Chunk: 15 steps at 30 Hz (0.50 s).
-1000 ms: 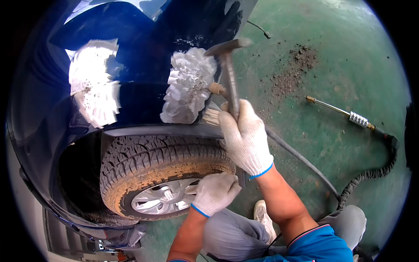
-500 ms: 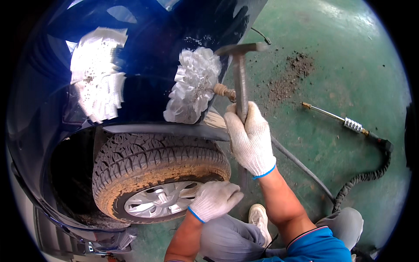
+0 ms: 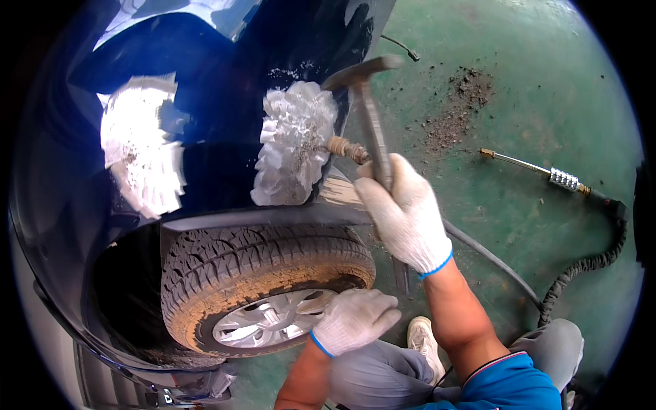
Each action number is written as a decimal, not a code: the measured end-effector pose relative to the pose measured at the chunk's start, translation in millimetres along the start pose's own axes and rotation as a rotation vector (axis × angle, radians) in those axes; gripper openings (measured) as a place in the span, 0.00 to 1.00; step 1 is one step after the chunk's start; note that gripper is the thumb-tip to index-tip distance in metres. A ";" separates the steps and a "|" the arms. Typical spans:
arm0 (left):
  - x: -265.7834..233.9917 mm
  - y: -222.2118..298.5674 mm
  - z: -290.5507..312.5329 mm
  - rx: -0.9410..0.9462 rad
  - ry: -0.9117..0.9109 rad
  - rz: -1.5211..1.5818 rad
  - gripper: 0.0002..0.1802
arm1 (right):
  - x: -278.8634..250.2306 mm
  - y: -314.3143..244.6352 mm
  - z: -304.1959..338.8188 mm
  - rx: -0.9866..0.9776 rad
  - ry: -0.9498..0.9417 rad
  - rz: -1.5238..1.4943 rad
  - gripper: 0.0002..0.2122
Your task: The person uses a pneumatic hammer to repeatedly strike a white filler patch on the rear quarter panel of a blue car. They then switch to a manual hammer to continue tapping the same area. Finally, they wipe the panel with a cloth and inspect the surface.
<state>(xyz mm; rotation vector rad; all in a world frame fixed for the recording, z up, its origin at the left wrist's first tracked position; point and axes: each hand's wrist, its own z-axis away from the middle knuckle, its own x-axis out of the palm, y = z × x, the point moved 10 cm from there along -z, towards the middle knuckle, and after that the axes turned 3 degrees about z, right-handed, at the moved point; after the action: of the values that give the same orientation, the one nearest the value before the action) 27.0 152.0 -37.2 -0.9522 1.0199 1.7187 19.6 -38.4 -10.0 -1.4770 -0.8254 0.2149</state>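
Note:
My right hand (image 3: 410,215), in a white knitted glove with a blue cuff, is closed around the handle of a hammer (image 3: 371,119). The long narrow hammer head is raised close to the edge of a dark blue car body panel. Beside it on the panel is a rough, bare-metal patch (image 3: 297,140). From the panel's edge a tan ribbed piece (image 3: 347,149) sticks out toward the handle. My gloved left hand (image 3: 359,320) is by the wheel (image 3: 273,320), fingers loosely bent and somewhat apart, holding nothing visible; its underside is hidden.
A second sanded patch (image 3: 143,143) shines farther left on the blue panel. On the green floor (image 3: 519,82) lie crumbled dirt (image 3: 461,106) and a metal-tipped air tool (image 3: 564,180) on a black sleeved hose (image 3: 588,263). A grey hose (image 3: 495,261) runs past my right forearm.
The view has shifted slightly, so the wheel and floor tool appear farther right and lower. The hammer head has tilted a little to the left, still in my right hand.

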 end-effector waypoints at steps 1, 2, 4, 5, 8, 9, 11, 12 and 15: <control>-1.6 3.2 -2.6 0.026 0.003 -0.008 0.15 | -7.3 4.3 1.7 0.048 0.037 -0.072 0.09; -2.8 6.7 -5.8 0.042 -0.016 0.002 0.16 | -17.6 8.4 1.5 0.051 0.103 -0.163 0.08; -6.8 11.5 -11.8 0.043 -0.048 0.015 0.16 | -34.1 17.9 1.5 0.102 0.194 -0.346 0.06; -6.9 12.3 -13.5 0.043 -0.062 0.031 0.16 | -41.4 17.7 2.1 0.156 0.223 -0.427 0.06; -21.4 20.2 -30.6 0.071 -0.069 -0.108 0.19 | -62.6 11.2 -2.8 0.119 0.377 -0.536 0.09; -30.5 17.7 -35.7 0.040 -0.108 -0.154 0.20 | -62.2 10.7 -3.0 0.148 0.414 -0.499 0.11; -56.6 23.7 -38.3 0.067 -0.121 -0.210 0.22 | -62.8 -2.6 1.9 0.144 0.476 -0.542 0.12; -75.4 34.0 -36.8 0.140 -0.070 -0.213 0.22 | -70.4 -9.6 9.7 0.187 0.517 -0.479 0.12; -135.2 69.4 -39.1 0.235 -0.113 -0.174 0.24 | -96.5 -23.4 38.8 0.384 0.671 -0.338 0.13</control>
<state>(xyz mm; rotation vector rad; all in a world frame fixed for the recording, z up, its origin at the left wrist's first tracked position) 9.4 57.0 86.4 -0.7609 1.0083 1.4559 -81.2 -68.8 -27.2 -0.9324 -0.4357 -0.3485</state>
